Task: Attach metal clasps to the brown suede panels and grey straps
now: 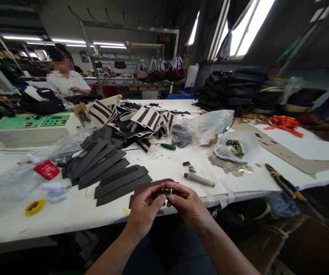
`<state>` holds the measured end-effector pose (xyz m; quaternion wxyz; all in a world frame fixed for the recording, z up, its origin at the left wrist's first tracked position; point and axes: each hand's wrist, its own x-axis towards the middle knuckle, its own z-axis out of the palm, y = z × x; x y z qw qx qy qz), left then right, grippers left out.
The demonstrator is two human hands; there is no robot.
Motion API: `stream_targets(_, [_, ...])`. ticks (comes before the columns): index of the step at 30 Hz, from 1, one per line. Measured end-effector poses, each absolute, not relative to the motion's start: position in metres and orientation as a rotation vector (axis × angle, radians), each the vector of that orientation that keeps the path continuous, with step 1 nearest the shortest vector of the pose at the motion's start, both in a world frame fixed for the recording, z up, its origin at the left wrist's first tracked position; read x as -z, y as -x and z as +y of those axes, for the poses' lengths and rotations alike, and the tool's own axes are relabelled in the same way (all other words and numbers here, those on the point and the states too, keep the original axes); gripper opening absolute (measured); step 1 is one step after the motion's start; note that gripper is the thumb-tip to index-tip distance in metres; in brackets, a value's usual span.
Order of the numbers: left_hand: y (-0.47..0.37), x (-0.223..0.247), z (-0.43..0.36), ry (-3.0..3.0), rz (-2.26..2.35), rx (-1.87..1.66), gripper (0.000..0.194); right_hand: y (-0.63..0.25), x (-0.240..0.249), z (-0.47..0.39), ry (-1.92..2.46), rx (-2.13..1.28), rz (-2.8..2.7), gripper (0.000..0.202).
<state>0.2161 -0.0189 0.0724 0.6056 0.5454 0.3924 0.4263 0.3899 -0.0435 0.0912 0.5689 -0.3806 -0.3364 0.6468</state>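
Observation:
Just over the table's front edge, my left hand and my right hand meet, fingers pinched from both sides on a small metal clasp. Behind the fingers lies a dark brown leather piece, partly hidden by my hands. To its left are stacked dark grey strips. A grey rod rests right of my hands, with two small metal fittings beyond it. Farther right, a plastic bag holds more metal fittings, beside flat metal plates.
Black-handled pliers with yellow lie at the right edge. Yellow tape and a red bottle are at left. Striped pieces and a green-handled tool lie farther back. A person is beyond the machine.

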Motion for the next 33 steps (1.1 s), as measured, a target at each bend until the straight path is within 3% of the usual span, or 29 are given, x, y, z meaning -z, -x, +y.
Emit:
stream_targets(13, [-0.198, -0.065, -0.064, -0.657, 0.859, -0.862, 0.045, -0.369, -0.08, -0.067, 1.143, -1.464, -1.065, 0.041])
stream_targets(18, [-0.199, -0.052, -0.074, -0.953, 1.138, -1.104, 0.045, -0.364, -0.076, -0.072, 1.19, -1.369, -0.997, 0.038])
stream_targets(25, [-0.198, -0.061, -0.076, -1.901, 1.187, -1.195, 0.023, -0.366, -0.075, -0.075, 1.176, -1.459, -0.919, 0.034])
stream_targets(33, [-0.193, -0.071, -0.069, -1.685, 1.218, -1.099, 0.023, -0.376, -0.082, -0.083, 1.044, -1.601, -1.012, 0.044])
